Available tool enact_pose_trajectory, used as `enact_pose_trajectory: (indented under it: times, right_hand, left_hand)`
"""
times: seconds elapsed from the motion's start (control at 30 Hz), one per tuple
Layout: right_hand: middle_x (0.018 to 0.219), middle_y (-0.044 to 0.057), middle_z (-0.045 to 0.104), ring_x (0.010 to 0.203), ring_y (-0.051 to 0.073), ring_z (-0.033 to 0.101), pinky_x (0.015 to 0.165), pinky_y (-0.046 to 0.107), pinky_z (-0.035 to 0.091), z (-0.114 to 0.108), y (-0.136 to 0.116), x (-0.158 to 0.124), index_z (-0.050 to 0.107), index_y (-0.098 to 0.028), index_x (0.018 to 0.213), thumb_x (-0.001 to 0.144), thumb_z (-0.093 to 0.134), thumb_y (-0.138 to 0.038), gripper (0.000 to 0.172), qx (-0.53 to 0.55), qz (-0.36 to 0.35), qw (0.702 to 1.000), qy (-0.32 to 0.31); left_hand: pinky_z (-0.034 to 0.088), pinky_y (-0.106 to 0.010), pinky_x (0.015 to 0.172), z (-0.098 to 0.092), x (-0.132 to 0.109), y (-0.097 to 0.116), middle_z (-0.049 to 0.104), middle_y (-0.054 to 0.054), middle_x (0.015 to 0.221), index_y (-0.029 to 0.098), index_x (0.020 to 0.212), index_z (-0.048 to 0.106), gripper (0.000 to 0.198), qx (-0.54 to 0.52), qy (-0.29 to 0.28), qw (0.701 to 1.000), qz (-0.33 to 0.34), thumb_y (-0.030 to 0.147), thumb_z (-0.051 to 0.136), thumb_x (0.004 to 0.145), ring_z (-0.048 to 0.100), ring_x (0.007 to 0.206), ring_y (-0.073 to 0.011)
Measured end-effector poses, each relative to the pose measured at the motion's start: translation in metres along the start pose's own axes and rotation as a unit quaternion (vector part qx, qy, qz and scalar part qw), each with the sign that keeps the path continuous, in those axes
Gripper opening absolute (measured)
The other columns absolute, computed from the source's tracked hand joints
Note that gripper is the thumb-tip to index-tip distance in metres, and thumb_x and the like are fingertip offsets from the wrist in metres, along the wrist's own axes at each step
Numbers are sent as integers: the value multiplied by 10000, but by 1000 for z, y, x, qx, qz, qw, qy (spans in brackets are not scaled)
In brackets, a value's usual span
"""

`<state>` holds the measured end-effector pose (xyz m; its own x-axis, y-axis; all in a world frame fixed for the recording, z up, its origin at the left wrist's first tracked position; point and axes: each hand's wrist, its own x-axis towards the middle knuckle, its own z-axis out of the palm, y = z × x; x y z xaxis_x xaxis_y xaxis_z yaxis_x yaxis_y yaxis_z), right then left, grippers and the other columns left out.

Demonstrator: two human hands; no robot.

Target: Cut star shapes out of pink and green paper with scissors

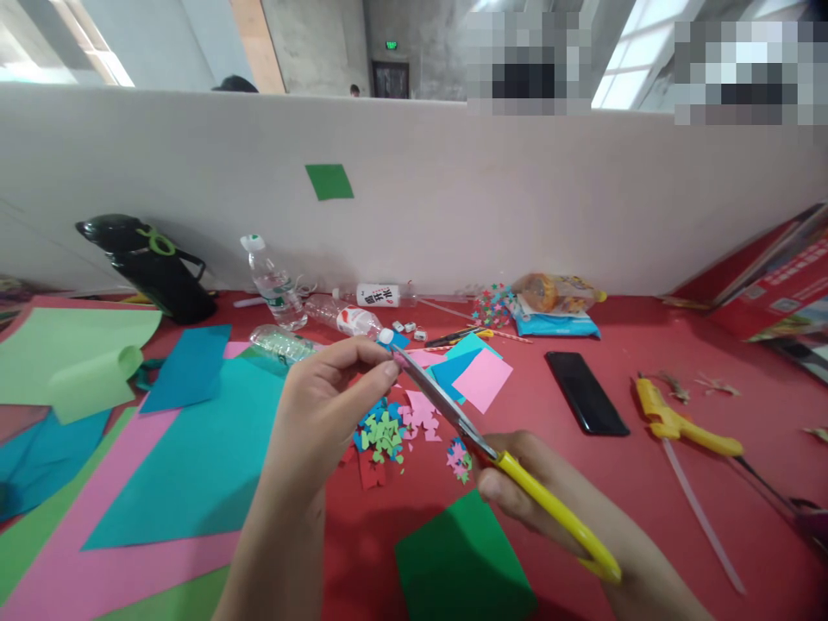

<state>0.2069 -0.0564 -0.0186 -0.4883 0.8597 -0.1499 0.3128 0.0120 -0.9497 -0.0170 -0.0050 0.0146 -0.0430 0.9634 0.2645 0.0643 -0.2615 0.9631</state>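
My left hand (pixel 327 405) pinches a small pink paper scrap (pixel 402 360) between thumb and forefinger, up over the red counter (pixel 647 509); my right hand (pixel 549 466) is closed round the yellow-handled scissors (pixel 462 423), tips right at the scrap. Whether the blades touch it, I cannot tell. Main risk, I judge: a nicked thumb, being so near the tips. A loose pinch could let the scrap twist and cut crooked, or drop among the loose cut-outs (pixel 383 434) below

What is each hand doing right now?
Left hand: closed, pinching a small pink piece.
Right hand: closed, holding yellow-handled scissors.
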Motion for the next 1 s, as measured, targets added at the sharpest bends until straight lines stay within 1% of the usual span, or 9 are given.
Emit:
enact_pose_trajectory:
  times: [0.23,0.37,0.43,0.63,1.0]
  right_hand:
    - [664,-51,285,599,119,246,488,249,197,1,-2,0,349,-220,679,795,419,-864,658,-23,20,1000,4]
    - [659,-45,296,600,124,258,483,248,209,1,-4,0,350,-222,665,796,443,-851,649,-23,25,999,12]
    - [660,-46,302,600,123,261,487,248,216,1,-3,0,354,-222,672,792,438,-856,651,-23,26,999,6]
    - [674,-45,299,613,127,261,506,253,223,0,-2,2,362,-222,693,783,420,-874,661,-23,38,999,3]
    - [650,-56,303,585,111,239,489,242,220,-1,4,4,358,-222,683,808,444,-842,639,-38,22,999,0]
  left_hand:
    - [439,-248,549,-2,-1,0,653,7,671,236,735,741,47,0,5,1000,7,201,731,765,561,629,-129]
    - [455,-262,569,-2,-1,0,658,-1,678,228,731,740,36,9,9,1000,9,208,730,758,570,640,-140]
    - [458,-267,570,-2,-1,1,659,-6,680,221,726,739,30,11,10,1000,8,213,732,753,572,640,-144]
    - [441,-255,556,-3,-2,1,653,1,676,228,731,737,40,17,1,1000,6,215,726,767,566,635,-133]
    - [447,-271,573,-2,0,1,652,-4,670,223,709,732,43,18,6,1000,0,216,728,751,569,642,-145]
